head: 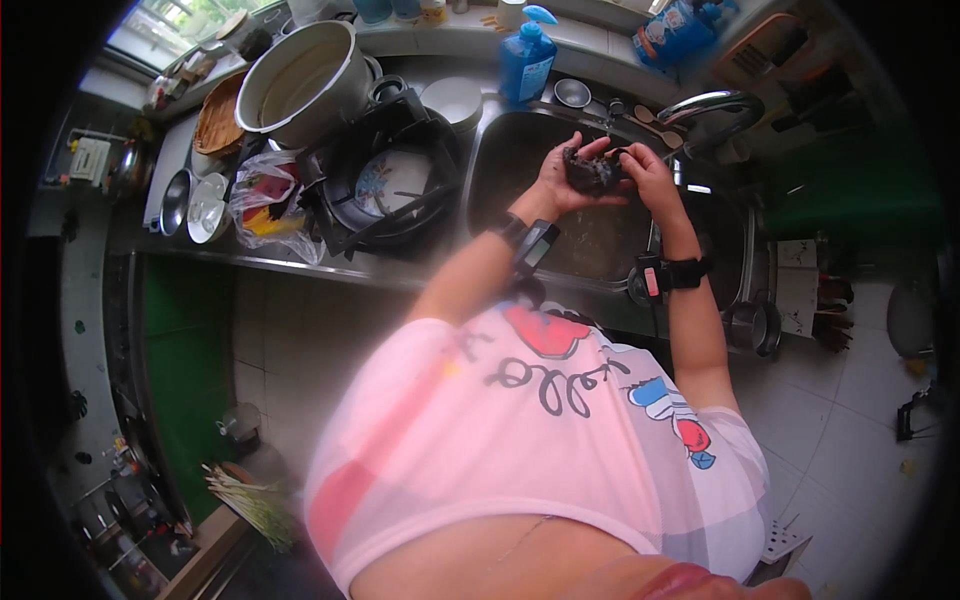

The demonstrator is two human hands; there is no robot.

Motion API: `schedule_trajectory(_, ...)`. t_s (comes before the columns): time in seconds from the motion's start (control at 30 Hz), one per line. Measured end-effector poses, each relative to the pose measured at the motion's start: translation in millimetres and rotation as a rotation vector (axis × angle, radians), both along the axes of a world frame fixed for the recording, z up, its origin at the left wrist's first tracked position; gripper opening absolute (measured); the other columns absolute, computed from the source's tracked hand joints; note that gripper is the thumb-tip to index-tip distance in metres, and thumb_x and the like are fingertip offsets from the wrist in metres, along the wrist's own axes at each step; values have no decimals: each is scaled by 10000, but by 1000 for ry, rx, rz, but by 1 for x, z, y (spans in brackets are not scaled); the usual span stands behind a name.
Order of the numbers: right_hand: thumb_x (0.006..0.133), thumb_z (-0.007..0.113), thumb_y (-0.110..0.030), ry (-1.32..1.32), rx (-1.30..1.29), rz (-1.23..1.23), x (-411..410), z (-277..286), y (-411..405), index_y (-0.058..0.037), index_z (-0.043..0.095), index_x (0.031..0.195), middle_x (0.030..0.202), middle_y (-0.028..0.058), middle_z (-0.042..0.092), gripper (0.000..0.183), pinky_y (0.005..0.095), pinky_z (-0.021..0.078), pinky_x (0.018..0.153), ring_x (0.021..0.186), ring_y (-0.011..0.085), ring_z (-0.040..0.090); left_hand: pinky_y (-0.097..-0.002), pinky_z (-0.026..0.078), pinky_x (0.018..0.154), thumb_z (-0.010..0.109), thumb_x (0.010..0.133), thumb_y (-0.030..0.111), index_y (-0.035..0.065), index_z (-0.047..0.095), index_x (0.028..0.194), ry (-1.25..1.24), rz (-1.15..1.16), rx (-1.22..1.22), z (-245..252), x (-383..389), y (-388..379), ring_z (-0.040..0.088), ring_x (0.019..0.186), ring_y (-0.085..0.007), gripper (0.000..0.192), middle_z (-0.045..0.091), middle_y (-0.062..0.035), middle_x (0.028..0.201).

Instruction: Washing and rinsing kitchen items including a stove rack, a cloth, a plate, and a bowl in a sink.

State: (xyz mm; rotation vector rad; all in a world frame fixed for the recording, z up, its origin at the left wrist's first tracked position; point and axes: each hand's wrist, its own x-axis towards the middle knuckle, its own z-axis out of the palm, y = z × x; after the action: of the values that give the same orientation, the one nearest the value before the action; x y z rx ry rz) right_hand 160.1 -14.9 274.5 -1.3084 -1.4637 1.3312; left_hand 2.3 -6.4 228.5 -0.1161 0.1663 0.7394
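Observation:
My left hand is palm up over the left basin of a steel sink, with its fingers spread under a dark, wet-looking clump. What the clump is made of I cannot tell. At the clump's right edge, the thumb and fingers of my right hand pinch a bit of it. Below both hands, murky brownish water with small pale bits stands in the basin. A curved chrome faucet rises behind and to the right of my right hand.
Behind the sink stand a blue pump bottle, a small metal bowl and wooden spoons. To the left are a large metal pot, a black wok-like pan with a patterned plate, and a plastic bag.

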Motion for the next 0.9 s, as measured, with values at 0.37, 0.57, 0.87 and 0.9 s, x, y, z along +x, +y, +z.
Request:
schedule_trajectory(0.37,836,517,-180,112,-49,-438,34,-5,-41,-68,564,877,860,-12,571,128,209,414,656,791,66,514,-187,325,394,471,834,141,100,482,839,-42,-254,-229,-24,5,11,467,569,-123,43,486,-51,714)
schedule_trajectory(0.57,848,496,-172,119,-165,-422,35,-31,-70,-74,568,890,898,4,582,128,218,432,683,863,91,535,-182,214,365,463,851,221,151,417,742,189,-178,-111,-7,12,6,390,492,-89,138,391,14,595)
schedule_trajectory(0.87,845,499,-168,127,-92,-418,32,-33,-79,-71,577,877,867,0,588,128,211,428,655,826,81,539,-209,242,361,493,826,324,151,415,685,645,7,19,19,15,-11,398,464,-106,237,409,6,559)
schedule_trajectory(0.9,844,499,-167,142,-90,-420,33,-35,-79,-69,577,875,864,1,589,129,210,428,651,821,80,539,-225,282,352,505,822,276,142,433,675,593,-1,48,19,12,-11,426,496,-108,213,431,4,577)
